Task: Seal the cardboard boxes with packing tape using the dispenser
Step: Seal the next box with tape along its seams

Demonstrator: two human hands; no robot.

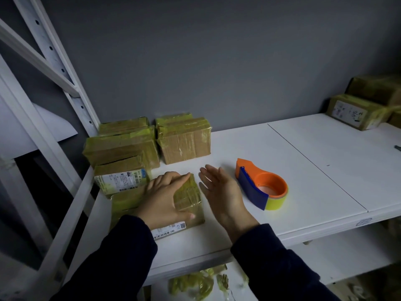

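A small cardboard box (pixel 191 198) wrapped in yellowish tape lies near the front of the white shelf (pixel 303 170), a printed label on its front side. My left hand (pixel 165 198) lies flat on its top, fingers straight, thumb along the near edge. Just right of the box, my right hand (pixel 221 190) hovers with straight fingers, holding nothing. The tape dispenser (pixel 260 185), orange and blue with a yellow tape roll, lies on the shelf right of my right hand, untouched.
Several taped boxes (pixel 184 140) are stacked at the back left, against the white rack upright (pixel 65 68). More boxes (pixel 355 111) sit at the far right. Crumpled tape scraps (pixel 195 283) lie on the lower shelf. A grey wall stands behind.
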